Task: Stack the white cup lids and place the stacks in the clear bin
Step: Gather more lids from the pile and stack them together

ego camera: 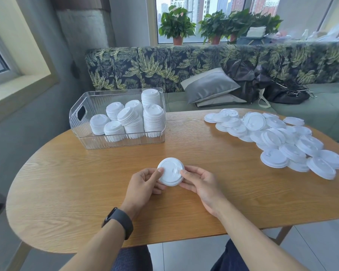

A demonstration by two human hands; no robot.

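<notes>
A short stack of white cup lids (170, 171) is held just above the wooden table (184, 212) near its front middle. My left hand (145, 182) grips its left edge and my right hand (200, 182) grips its right edge. The clear bin (82, 137) stands at the table's back left and holds several upright and leaning stacks of white lids (133, 116). A spread pile of loose white lids (278, 137) lies on the right side of the table.
A leaf-patterned bench with grey cushions (209, 85) and a black bag (282, 89) runs behind the table. Potted plants (176, 24) stand on the window sill. A dark watch sits on my left wrist (119, 220).
</notes>
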